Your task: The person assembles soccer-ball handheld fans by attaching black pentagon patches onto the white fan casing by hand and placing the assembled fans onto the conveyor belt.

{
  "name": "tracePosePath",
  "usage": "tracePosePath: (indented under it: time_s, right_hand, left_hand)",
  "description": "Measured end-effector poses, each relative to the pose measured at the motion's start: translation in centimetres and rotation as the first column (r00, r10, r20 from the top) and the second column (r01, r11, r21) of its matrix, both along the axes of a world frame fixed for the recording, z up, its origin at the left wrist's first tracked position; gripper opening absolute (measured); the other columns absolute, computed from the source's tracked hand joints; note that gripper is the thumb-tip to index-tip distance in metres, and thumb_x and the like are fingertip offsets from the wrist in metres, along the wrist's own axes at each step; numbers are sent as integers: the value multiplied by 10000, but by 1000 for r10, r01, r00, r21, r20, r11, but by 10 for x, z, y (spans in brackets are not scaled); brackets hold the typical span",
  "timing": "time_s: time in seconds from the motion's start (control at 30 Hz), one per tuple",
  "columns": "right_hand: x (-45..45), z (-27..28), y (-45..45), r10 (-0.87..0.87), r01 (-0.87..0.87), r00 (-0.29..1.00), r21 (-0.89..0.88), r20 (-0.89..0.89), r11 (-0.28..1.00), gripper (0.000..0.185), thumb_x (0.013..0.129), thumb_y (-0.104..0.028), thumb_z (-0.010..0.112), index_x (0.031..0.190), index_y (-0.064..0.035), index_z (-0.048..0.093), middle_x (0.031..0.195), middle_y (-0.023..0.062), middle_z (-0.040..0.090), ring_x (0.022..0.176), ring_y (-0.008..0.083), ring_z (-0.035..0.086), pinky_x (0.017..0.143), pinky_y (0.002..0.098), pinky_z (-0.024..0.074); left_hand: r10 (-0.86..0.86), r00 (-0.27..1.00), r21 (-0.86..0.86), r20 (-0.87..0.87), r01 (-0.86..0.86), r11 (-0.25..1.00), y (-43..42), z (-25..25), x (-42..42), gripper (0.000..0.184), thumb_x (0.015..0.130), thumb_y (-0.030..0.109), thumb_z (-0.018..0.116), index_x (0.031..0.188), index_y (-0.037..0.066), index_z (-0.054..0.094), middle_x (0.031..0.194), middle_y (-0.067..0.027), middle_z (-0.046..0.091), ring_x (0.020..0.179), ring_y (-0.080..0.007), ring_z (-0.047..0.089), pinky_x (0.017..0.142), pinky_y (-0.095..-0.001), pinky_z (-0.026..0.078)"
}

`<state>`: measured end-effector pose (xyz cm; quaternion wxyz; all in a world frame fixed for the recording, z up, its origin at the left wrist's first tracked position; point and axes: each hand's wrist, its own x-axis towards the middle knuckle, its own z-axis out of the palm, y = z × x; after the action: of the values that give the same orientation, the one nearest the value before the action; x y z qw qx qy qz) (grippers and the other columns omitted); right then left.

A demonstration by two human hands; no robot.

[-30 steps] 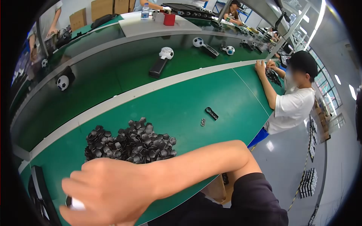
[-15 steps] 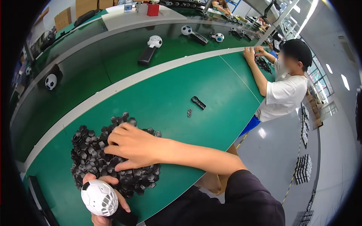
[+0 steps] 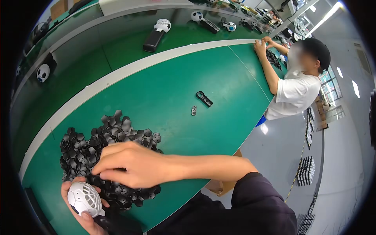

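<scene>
My left hand [image 3: 87, 225] is wrapped round a white football-patterned fan head [image 3: 84, 199] with a slotted grille, at the lower left. A dark handle part below it is mostly hidden in shadow. Just above and to the right, my right hand [image 3: 131, 164] has its fingertips pinched together near the ball. Whatever sits between those fingertips is too small or hidden to make out. Under and around my right hand spreads a pile of black pentagon-shaped pieces [image 3: 78, 150].
A black handle shell [image 3: 204, 99] and a small grey part [image 3: 194, 111] lie on the green table [image 3: 168, 86]. Beyond the pale rail, a conveyor carries football-headed fans [image 3: 154, 39]. At the table's far right a co-worker [image 3: 299, 86] handles parts beside another black pile.
My right hand has drawn its fingers together from spread over the pile and moved toward the ball. The ball has turned, its grille now facing up and right. The view has shifted slightly.
</scene>
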<state>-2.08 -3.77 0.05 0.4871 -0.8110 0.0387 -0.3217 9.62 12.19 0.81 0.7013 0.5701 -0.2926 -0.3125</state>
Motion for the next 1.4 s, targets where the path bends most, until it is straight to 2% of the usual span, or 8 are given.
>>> tracePosePath:
  time_s: [0.23, 0.4, 0.6, 0.63, 0.73, 0.83, 1.23, 1.4]
  right_hand:
    - [-10, 23, 32, 286, -218, 958, 594, -21, 775, 136, 765, -44, 611, 863, 9, 535, 694, 49, 534, 633, 143, 515, 574, 284, 408]
    - [-11, 20, 38, 254, -165, 966, 653, -43, 740, 191, 766, -57, 616, 899, -12, 486, 679, 37, 523, 591, 134, 490, 566, 277, 405]
    - [-9, 15, 34, 241, -166, 970, 653, -26, 739, 160, 800, -109, 611, 882, -21, 506, 729, 54, 557, 630, 110, 532, 557, 249, 419]
    - [-9, 17, 24, 175, -106, 982, 543, -76, 833, 136, 807, -113, 604, 874, -20, 530, 736, 56, 567, 645, 103, 541, 560, 245, 426]
    - [-15, 16, -13, -138, 162, 977, 150, -160, 975, 90, 814, -101, 594, 829, -12, 597, 736, 49, 594, 676, 85, 552, 590, 234, 446]
    - [-12, 9, -41, -409, 377, 902, -211, -139, 902, 115, 812, -91, 588, 859, 11, 615, 785, 80, 621, 704, 123, 571, 650, 230, 449]
    - [-14, 8, -44, -414, 253, 819, -397, -398, 882, 94, 773, -60, 612, 830, 14, 602, 772, 73, 602, 692, 171, 534, 665, 273, 434]
    - [-15, 15, -36, -360, 285, 823, -230, -438, 931, 98, 762, -53, 622, 822, 19, 592, 780, 68, 598, 695, 161, 532, 667, 272, 430]
  left_hand:
    - [-88, 973, 126, 212, 62, 990, 1, -1, 3, 939, 629, 544, 678, 1277, 9, 260, 1156, -155, 409, 955, -208, 488, 772, -295, 427]
    - [-119, 963, 132, 240, 89, 987, 2, 0, -4, 932, 619, 534, 710, 1263, 12, 283, 1163, -141, 413, 1040, -219, 450, 910, -317, 346]
    - [-98, 970, 52, 221, 89, 995, -6, -6, -3, 762, 644, 387, 720, 1198, 15, 351, 1105, -163, 466, 942, -234, 508, 822, -344, 410]
    - [-63, 973, -29, 222, 71, 997, -5, -5, -3, 615, 659, 281, 713, 1134, 23, 418, 1060, -186, 507, 857, -247, 554, 740, -370, 471]
    - [-62, 996, 135, 60, 54, 989, -3, 6, -9, 821, 608, 328, 754, 1202, -3, 295, 1132, -208, 450, 794, -203, 568, 590, -274, 502]
    - [-70, 997, 74, 31, 67, 995, -1, 5, -3, 808, 604, 300, 755, 1200, 1, 298, 1122, -214, 454, 795, -201, 575, 559, -259, 515]
    - [-199, 944, -40, -262, 195, 980, 0, 10, 1, 699, 662, 328, 703, 1165, 3, 343, 1084, -195, 482, 886, -238, 577, 662, -327, 539]
    - [-286, 897, -31, -338, 293, 956, -2, 5, -1, 622, 704, 382, 657, 1124, 1, 403, 1074, -175, 512, 923, -229, 567, 752, -329, 495]
